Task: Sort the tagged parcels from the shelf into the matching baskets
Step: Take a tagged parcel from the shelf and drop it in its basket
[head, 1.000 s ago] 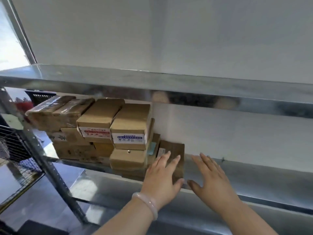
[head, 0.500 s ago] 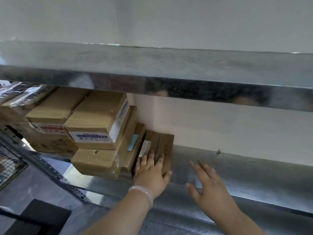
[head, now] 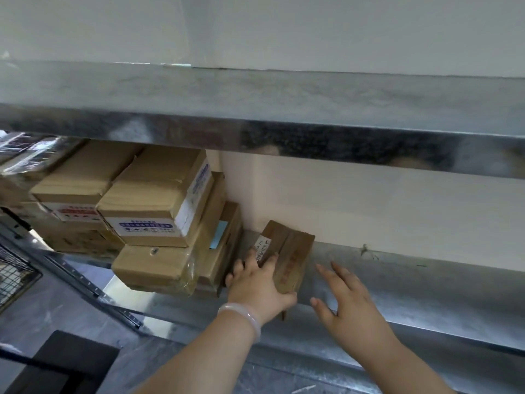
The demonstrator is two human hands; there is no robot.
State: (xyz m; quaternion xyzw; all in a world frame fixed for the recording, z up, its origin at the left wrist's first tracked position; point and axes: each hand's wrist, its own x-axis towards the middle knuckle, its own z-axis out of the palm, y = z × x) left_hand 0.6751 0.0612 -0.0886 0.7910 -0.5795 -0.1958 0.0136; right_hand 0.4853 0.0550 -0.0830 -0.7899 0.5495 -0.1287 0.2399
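My left hand [head: 257,285] grips the parcel [head: 292,251] on the shelf [head: 412,288]; right hand [head: 349,305] just right, fingers spread.

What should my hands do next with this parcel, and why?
Probably draw the parcel out over the shelf edge: the left hand holds it, tilted clear of the stack, and the right hand hangs open beside it.

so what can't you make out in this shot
Head view:
- Barcode tag on the parcel: print too small to read.
- Parcel's near left part: covered by the left hand.
- Wire basket: cut off by the left edge.
- Blue box label: text blurred.
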